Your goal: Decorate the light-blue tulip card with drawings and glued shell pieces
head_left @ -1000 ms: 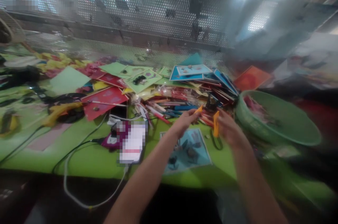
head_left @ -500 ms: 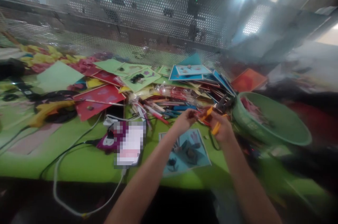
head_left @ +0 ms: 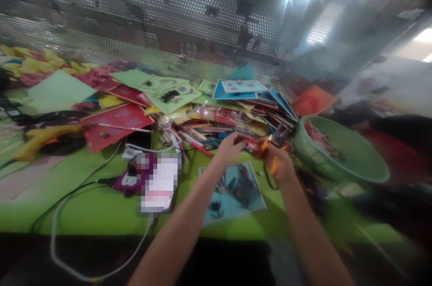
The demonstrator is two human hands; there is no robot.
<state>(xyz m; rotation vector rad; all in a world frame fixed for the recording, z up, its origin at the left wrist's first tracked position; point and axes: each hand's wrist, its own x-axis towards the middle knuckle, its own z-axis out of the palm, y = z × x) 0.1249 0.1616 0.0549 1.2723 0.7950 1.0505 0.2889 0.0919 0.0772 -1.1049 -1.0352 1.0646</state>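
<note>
Both my hands are close together above the middle of the green table (head_left: 111, 214). My right hand (head_left: 278, 164) is closed round an orange-handled tool (head_left: 274, 165); its working end is hidden and blurred, so its exact kind does not show. At its left, my left hand (head_left: 232, 144) pinches at a small pinkish-red piece (head_left: 250, 142) that reaches toward the right fingers. Just below the hands lies a light blue card (head_left: 258, 194) with dark, flower-like shapes on it. My left forearm covers part of its left side.
A green basin (head_left: 357, 173) stands at the right. Behind the hands are piled pens (head_left: 194, 140), blue cards (head_left: 219, 92), green cards and a red card (head_left: 118, 124). At the left lie a phone (head_left: 160, 182) with a white cable and a yellow glue gun (head_left: 43, 140).
The view has shifted slightly, so table items sit further left. My hands stay close together; the right hand has turned a little and less of the orange handle shows.
</note>
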